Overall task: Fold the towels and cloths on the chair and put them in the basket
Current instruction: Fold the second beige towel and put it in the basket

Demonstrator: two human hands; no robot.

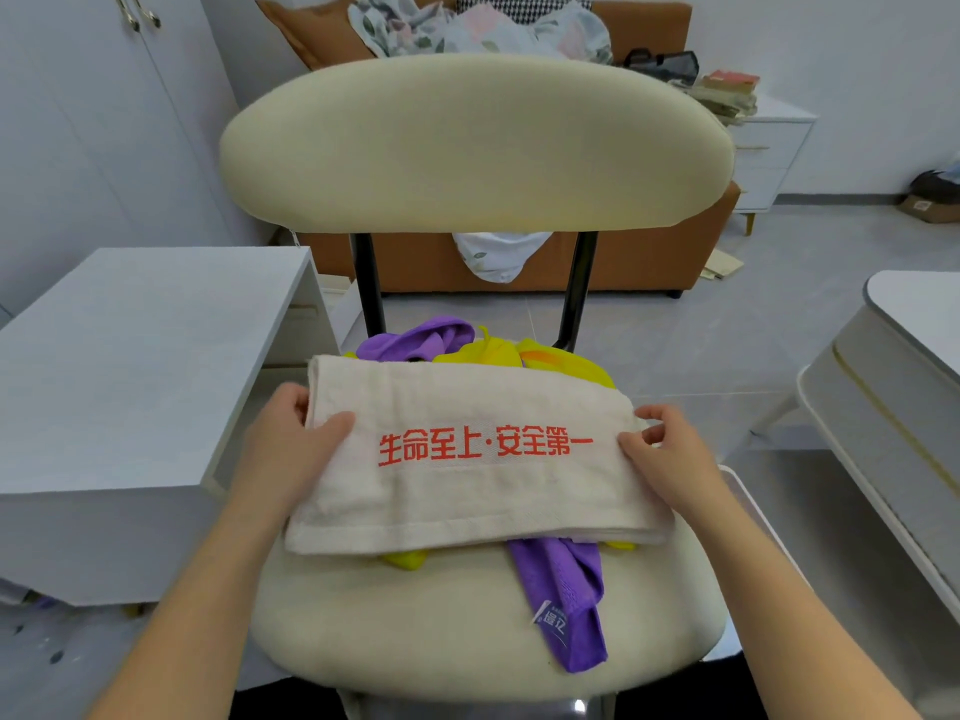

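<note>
1. Nearest to us, both bare forearms reach forward over the cream cushioned seat of the chair (389, 615).
2. A purple cloth (566, 589) trails over the front of the seat, right of centre, with a small white label sewn near its loose end; its upper part runs under the towel.
3. Across the middle of the seat lies a beige towel (467, 491), folded into a wide band, with a line of red Chinese lettering facing up (it reads left to right from where we stand).
4. Our left hand (291, 439) grips the towel's left edge, thumb on top and fingers tucked beneath.
5. Our right hand (670, 454) pinches the right edge between thumb and curled fingers.
6. A yellow cloth (493, 350) is bunched under the towel; it shows behind the far edge and peeks out at the near edge. More purple fabric sits beside it at the back of the seat.
7. Above them is the chair's padded oval backrest on two black posts.
8. A white cabinet (130, 356) stands just left of the chair, and a white table (893, 381) stands to the right.
9. Farthest off, an orange-brown sofa (649, 262) carries crumpled floral bedding (467, 28), and a white nightstand (769, 148) beside it holds stacked books (732, 90).
</note>
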